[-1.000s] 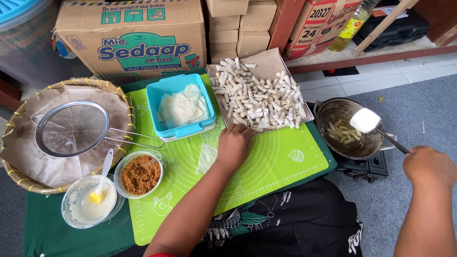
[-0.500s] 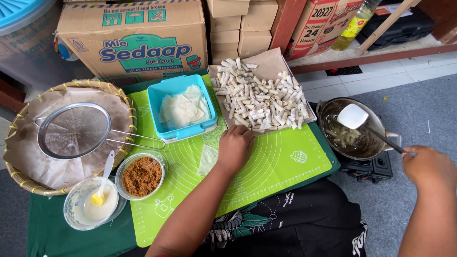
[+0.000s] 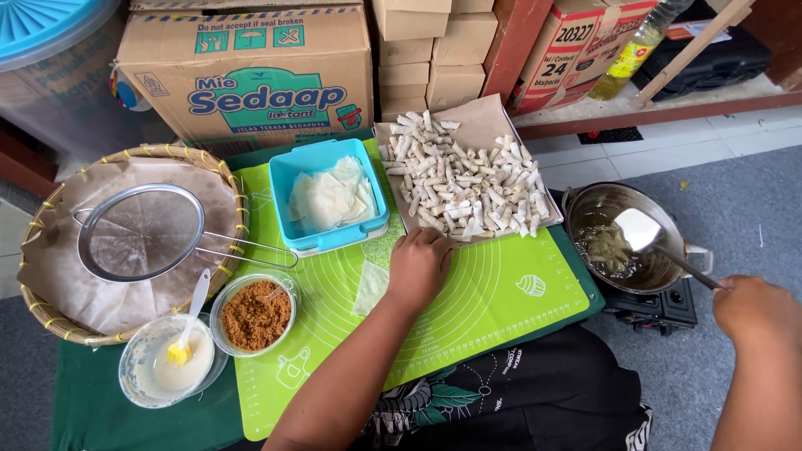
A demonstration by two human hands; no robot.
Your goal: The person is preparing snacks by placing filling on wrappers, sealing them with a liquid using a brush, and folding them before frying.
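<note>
1. So compared to the frame half a second back, not much changes on the left: the woven basket (image 3: pixel 50 313) with its brown paper and the wire strainer (image 3: pixel 142 232) sit exactly where they were, same for the clear bowl with the yellow brush (image 3: pixel 167 359) and the bowl of brown crumbly filling (image 3: pixel 255 316).
2. The blue tub of wrapper sheets (image 3: pixel 330 196) hasn't budged on the green mat (image 3: pixel 493 292) either.
3. The left hand (image 3: pixel 420 266) is still parked on the mat, right at the near edge of the paper tray of little rolled pastries (image 3: pixel 464 179). Fingers are curled down and bunched at the tray edge, touching the closest rolls; can't tell if it's actually pinching one.
4. The real change is on the right: the spatula (image 3: pixel 639 230) has dropped lower into the dark wok (image 3: pixel 585 209) and now sits just beside the clump frying in the oil.
5. The right hand (image 3: pixel 752 305) is clenched around the spatula handle, near the frame's right edge, well apart from the wok.
</note>
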